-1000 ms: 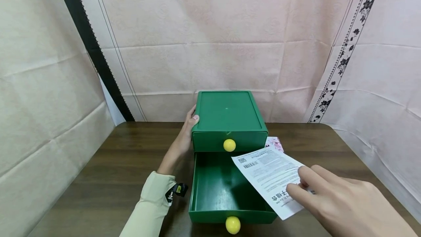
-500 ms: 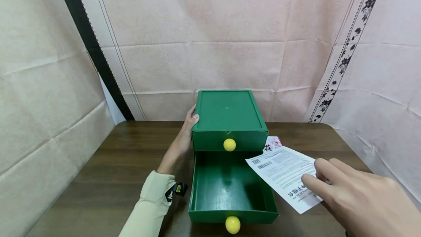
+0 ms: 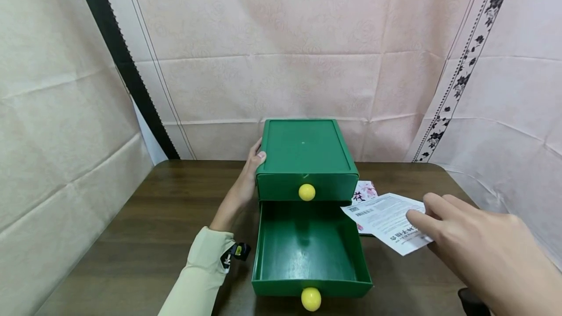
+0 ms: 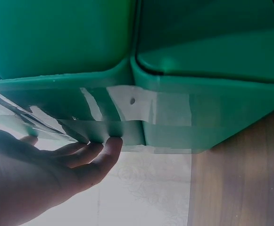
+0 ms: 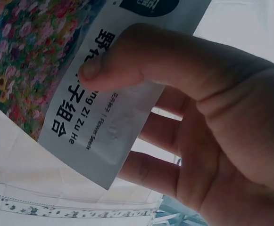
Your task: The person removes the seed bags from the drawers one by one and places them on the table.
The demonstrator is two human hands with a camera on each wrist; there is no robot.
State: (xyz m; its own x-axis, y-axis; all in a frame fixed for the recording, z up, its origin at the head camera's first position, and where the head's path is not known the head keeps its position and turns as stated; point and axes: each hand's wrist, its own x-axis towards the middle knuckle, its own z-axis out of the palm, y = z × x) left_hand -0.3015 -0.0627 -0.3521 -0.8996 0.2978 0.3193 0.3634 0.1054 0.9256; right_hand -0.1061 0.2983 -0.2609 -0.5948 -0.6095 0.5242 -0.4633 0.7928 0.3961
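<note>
A green two-drawer box (image 3: 303, 148) stands on the table. Its upper drawer is closed, with a yellow knob (image 3: 307, 192); the lower drawer (image 3: 303, 289) is pulled out, its green floor showing. My left hand (image 3: 246, 179) rests against the box's left side; in the left wrist view its fingertips (image 4: 112, 141) touch the taped side wall. My right hand (image 3: 470, 238) pinches a flower seed packet (image 3: 391, 221) to the right of the lower drawer, printed text side up. In the right wrist view the thumb presses the packet's flowery front (image 5: 37, 66) and fingers lie behind it.
A pink-and-white flower-patterned flat item (image 3: 364, 192) lies right of the box, partly hidden by the packet. The brown wooden table (image 3: 145, 247) ends at pale cloth (image 3: 307, 52) hung behind and at both sides.
My right hand has moved right and slightly away from me with the seed packet, off the lower drawer, uncovering more of its inside. The left hand and the box stay put.
</note>
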